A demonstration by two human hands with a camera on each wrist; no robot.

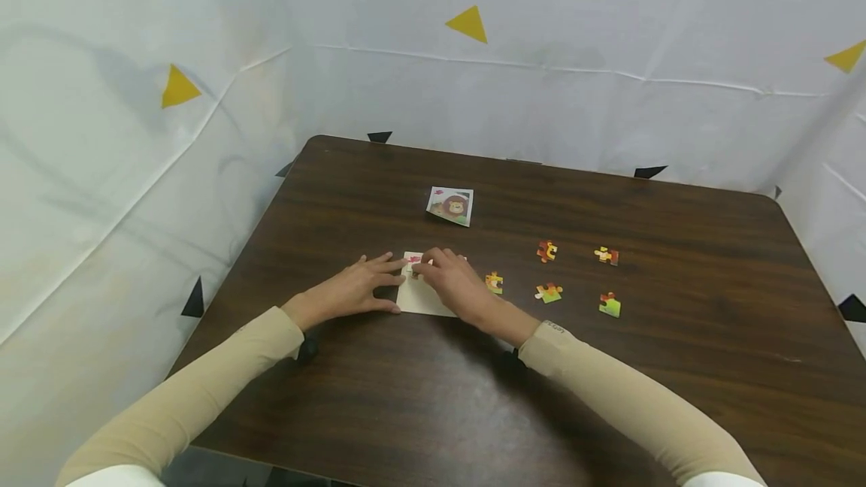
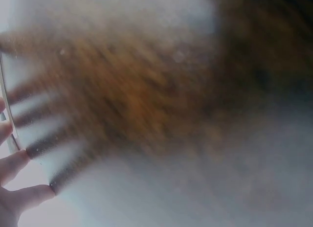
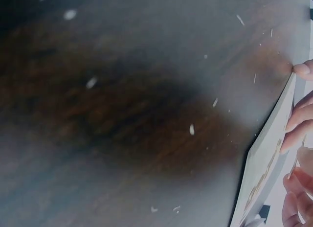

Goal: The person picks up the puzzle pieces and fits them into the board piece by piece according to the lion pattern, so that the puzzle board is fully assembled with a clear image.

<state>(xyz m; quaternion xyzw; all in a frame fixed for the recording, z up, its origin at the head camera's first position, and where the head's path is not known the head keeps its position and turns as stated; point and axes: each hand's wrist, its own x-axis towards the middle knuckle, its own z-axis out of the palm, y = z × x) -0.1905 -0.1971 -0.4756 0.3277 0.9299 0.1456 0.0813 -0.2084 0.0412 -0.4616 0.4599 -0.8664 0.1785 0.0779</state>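
A pale puzzle board point(image 1: 421, 298) lies flat on the table, with a pink-and-white piece point(image 1: 411, 256) showing at its upper left corner. My left hand point(image 1: 355, 285) rests at the board's left edge, fingers spread and fingertips touching it. My right hand point(image 1: 460, 288) reaches over the board from the right and covers much of it. In the right wrist view, the thumb and fingers of that hand pinch a thin puzzle piece point(image 3: 295, 167), seen edge-on above the board. The left wrist view shows spread fingers point(image 2: 30, 196) against the table.
Several loose jigsaw pieces point(image 1: 549, 292) lie to the right of the board on the dark wooden table point(image 1: 676, 382). Behind the board is a small picture card point(image 1: 452, 206) of a lion, one corner curled. White sheeting point(image 1: 541, 96) surrounds the table's back and sides.
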